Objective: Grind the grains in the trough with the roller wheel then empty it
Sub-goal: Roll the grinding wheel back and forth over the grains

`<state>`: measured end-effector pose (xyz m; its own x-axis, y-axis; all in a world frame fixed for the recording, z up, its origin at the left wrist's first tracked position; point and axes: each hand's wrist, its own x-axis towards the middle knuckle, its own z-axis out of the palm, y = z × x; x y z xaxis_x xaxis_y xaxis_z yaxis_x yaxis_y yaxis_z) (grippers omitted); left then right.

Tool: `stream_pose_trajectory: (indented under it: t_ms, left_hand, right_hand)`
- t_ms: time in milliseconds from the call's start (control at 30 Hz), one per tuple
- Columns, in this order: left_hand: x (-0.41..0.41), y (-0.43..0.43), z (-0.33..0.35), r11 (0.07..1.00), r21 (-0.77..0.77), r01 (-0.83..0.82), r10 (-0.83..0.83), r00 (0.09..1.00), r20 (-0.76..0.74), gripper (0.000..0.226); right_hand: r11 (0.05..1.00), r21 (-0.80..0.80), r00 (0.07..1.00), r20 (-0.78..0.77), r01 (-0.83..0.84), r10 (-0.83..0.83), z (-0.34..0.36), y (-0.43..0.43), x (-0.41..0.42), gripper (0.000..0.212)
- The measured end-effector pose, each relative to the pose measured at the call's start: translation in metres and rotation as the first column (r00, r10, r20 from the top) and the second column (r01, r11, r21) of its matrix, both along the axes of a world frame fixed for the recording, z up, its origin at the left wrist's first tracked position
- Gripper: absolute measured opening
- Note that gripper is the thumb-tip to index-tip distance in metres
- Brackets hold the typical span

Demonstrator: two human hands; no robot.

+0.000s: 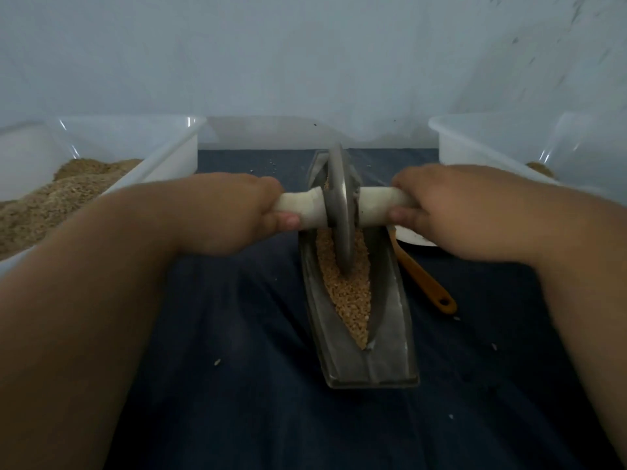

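Observation:
A long grey metal trough (390, 337) lies lengthwise on the dark blue cloth, with tan grains (349, 296) filling its boat-shaped groove. A grey metal roller wheel (339, 212) stands upright in the groove, its lower edge down in the grains near the middle. A pale wooden axle runs through the wheel. My left hand (230, 212) grips the left handle (302, 208), and my right hand (454, 205) grips the right handle (376, 206).
A white plastic bin (163, 144) at the left holds a heap of brown ground grain. Another white bin (492, 140) stands at the right. An orange-handled utensil (424, 279) lies just right of the trough. Stray grains dot the cloth (237, 368).

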<state>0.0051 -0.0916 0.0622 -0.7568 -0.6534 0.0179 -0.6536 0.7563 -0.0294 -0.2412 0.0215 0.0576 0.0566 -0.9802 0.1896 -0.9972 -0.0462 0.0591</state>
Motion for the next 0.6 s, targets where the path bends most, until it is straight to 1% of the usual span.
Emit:
stream_pose_trajectory:
  t_ms: [33,100,167,200,267,333,400,433,500,567,600]
  left_hand:
    - [0.003,0.005,0.005,0.999,0.037,0.008,-0.009,0.999,0.032,0.062]
    - [0.008,0.015,0.013,0.997,0.063,0.032,-0.036,0.997,0.062,0.068]
    - [0.010,0.022,0.016,0.997,0.061,0.048,-0.052,0.997,0.061,0.065]
    - [0.010,0.024,0.016,0.997,0.060,0.054,-0.057,0.997,0.055,0.065]
    - [0.008,0.020,0.015,0.995,0.078,0.054,-0.057,0.998,0.036,0.065]
    - [0.006,0.012,0.011,0.991,0.130,0.038,-0.037,0.999,-0.008,0.065]
    - [0.003,0.001,0.004,0.993,0.119,0.027,-0.020,0.998,-0.060,0.063]
    - [0.000,-0.004,-0.002,0.997,0.067,0.025,-0.019,0.996,-0.083,0.061]
    - [-0.007,-0.012,-0.014,0.991,-0.131,0.003,-0.022,0.988,-0.150,0.052]
    - [-0.016,-0.017,-0.024,0.938,-0.337,-0.084,0.006,0.975,-0.224,0.047]
    - [-0.020,-0.017,-0.027,0.911,-0.389,-0.138,0.036,0.966,-0.257,0.049]
  right_hand:
    - [0.997,0.075,1.000,-0.021,0.007,-0.005,0.006,0.009,0.002,0.043]
    - [0.980,0.199,0.999,-0.030,0.025,-0.020,0.014,0.023,0.004,0.043]
    - [0.959,0.282,0.999,0.042,0.006,-0.019,0.019,0.029,0.005,0.043]
    - [0.953,0.302,0.997,0.082,-0.011,-0.015,0.020,0.029,0.004,0.041]
    - [0.958,0.286,0.993,0.114,-0.022,-0.011,0.017,0.026,0.002,0.041]
    - [0.974,0.226,0.994,0.109,-0.009,-0.016,0.011,0.018,0.000,0.040]
    - [0.993,0.116,0.990,0.144,-0.026,0.009,0.002,0.007,-0.004,0.040]
    - [0.998,0.039,0.985,0.169,-0.045,0.038,-0.004,0.001,-0.007,0.038]
    - [0.989,-0.143,0.986,0.153,-0.045,0.067,-0.019,-0.014,-0.014,0.035]
    - [0.955,-0.295,0.997,0.080,0.036,-0.013,-0.036,-0.029,-0.021,0.047]
    - [0.939,-0.337,0.997,0.054,0.067,-0.051,-0.043,-0.035,-0.023,0.052]
